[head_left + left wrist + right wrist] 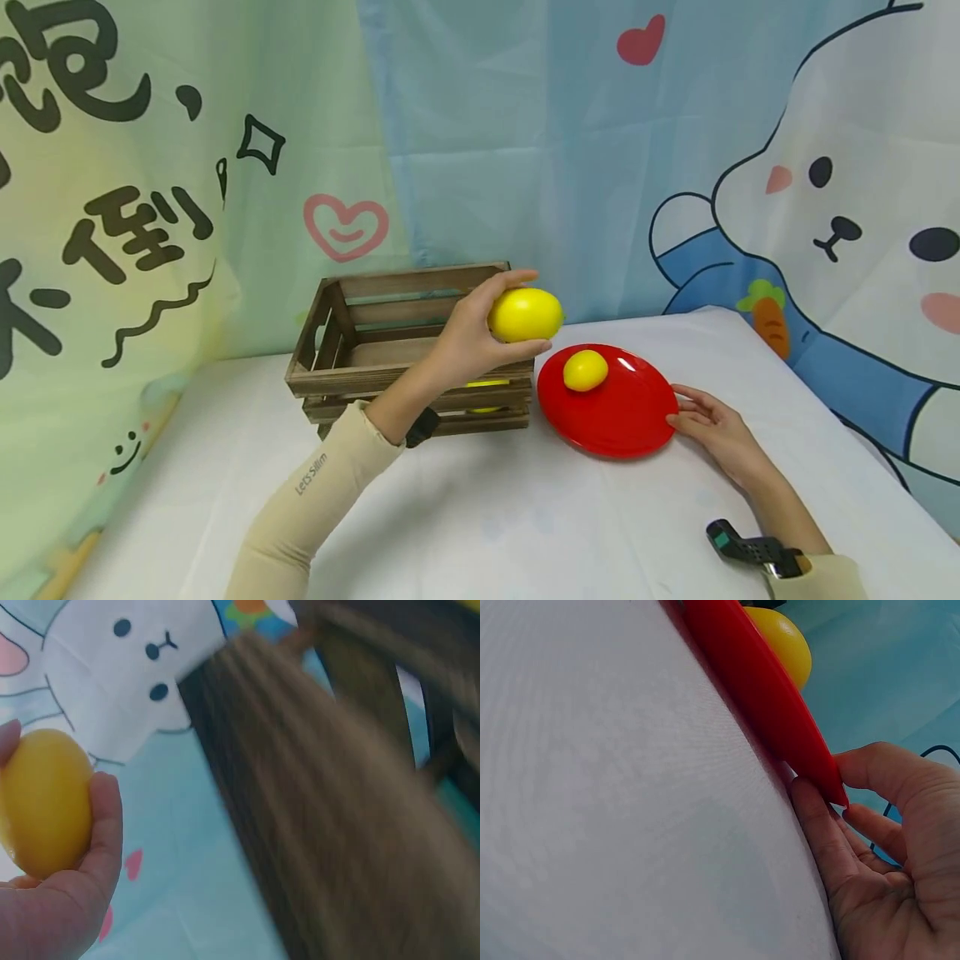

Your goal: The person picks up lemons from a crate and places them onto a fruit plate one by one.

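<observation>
My left hand (pixel 480 329) grips a yellow lemon (pixel 527 315) between thumb and fingers, raised above the right end of a brown wooden crate (pixel 405 379). In the left wrist view the lemon (pixel 49 802) sits against the palm side of the fingers, with the blurred crate (pixel 322 787) beside it. On a red plate (pixel 630 408) to the right of the crate lies a second lemon (pixel 586 370). My right hand (pixel 720 437) pinches the plate's right rim; in the right wrist view its thumb is on top and fingers are under the rim (pixel 832 787).
Through the crate's front slats something yellow (pixel 487 396) shows inside. A white cloth (pixel 525 517) covers the table. Behind it hangs a printed curtain (pixel 480 167) with a cartoon bear, hearts and lettering. Both wrists wear dark straps.
</observation>
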The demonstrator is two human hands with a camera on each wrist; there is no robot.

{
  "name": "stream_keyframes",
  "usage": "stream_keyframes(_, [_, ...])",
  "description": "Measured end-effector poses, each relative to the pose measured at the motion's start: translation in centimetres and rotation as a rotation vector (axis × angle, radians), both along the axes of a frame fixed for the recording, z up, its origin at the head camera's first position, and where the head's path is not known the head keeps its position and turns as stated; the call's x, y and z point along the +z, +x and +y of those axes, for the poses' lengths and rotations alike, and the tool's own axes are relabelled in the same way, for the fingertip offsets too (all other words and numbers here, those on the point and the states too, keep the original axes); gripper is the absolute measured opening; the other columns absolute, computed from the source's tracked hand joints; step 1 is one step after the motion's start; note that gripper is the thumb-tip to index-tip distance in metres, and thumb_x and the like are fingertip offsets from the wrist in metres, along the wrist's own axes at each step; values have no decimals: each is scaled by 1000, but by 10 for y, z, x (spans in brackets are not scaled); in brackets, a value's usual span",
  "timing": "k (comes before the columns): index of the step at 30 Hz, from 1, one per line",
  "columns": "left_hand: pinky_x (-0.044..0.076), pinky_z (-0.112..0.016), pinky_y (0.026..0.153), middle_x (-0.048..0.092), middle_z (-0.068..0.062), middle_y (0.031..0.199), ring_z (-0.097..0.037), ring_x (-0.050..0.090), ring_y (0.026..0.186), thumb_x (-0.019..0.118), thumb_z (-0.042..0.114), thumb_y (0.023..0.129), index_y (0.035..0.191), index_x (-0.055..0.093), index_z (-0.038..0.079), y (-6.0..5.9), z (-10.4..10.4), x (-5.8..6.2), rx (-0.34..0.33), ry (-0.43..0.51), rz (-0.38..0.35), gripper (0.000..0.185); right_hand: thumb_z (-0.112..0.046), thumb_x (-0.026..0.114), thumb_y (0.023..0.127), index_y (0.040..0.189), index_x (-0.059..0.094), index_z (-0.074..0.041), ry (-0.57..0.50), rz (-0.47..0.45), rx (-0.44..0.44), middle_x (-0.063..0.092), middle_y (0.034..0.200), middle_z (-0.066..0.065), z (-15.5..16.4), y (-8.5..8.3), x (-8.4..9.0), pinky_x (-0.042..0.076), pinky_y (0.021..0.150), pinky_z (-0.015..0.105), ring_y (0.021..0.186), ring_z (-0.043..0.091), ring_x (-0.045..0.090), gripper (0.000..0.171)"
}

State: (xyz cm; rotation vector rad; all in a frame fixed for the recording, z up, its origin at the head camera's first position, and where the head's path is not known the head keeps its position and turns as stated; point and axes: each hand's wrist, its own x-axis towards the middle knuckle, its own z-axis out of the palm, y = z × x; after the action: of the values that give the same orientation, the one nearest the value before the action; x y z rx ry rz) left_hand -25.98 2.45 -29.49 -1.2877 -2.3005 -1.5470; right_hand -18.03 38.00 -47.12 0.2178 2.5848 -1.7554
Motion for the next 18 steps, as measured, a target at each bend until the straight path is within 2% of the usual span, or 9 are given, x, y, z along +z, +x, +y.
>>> stream_keyframes(5, [53, -25, 83, 57, -4, 127, -18, 57, 102, 83, 12, 78, 131, 56, 10, 13, 21, -20, -43, 3, -77, 59, -33, 65, 95, 150, 29, 1, -17, 1, -9, 56, 117, 2, 3, 1, 0, 50, 80, 11, 91, -9, 57, 74])
stream_keyframes(7, [53, -25, 83, 59, -3, 126, -16, 57, 102, 84, 14, 77, 129, 58, 12, 18, 30, -28, -58, -12, -109, 58, -32, 65, 95, 150, 29, 1, -18, 2, -12, 55, 116, -1, 4, 1, 0, 50, 80, 11, 91, -9, 57, 74])
stream_keyframes(9, [52, -23, 82, 60, -1, 126, -13, 57, 104, 84, 16, 77, 128, 60, 13, 23, 39, -36, -61, -33, -138, 57, -33, 64, 95, 150, 29, 1, -13, 0, -16, 55, 118, 3, 4, 2, 0, 50, 80, 11, 91, -10, 56, 74])
stream_keyframes(14, [52, -20, 80, 62, 3, 125, -7, 55, 104, 84, 20, 77, 128, 61, 17, 31, 60, -57, -54, -71, -240, 56, -35, 64, 95, 151, 28, -1, 8, -17, -27, 48, 134, 25, 1, 1, 0, 51, 81, 13, 91, -14, 54, 75])
stream_keyframes(18, [52, -18, 77, 61, 4, 123, -6, 55, 102, 84, 22, 77, 128, 61, 19, 30, 75, -75, -22, -90, -275, 56, -35, 64, 95, 152, 28, -2, 30, -21, -28, 45, 138, 28, 0, 0, 1, 51, 82, 14, 92, -14, 53, 75])
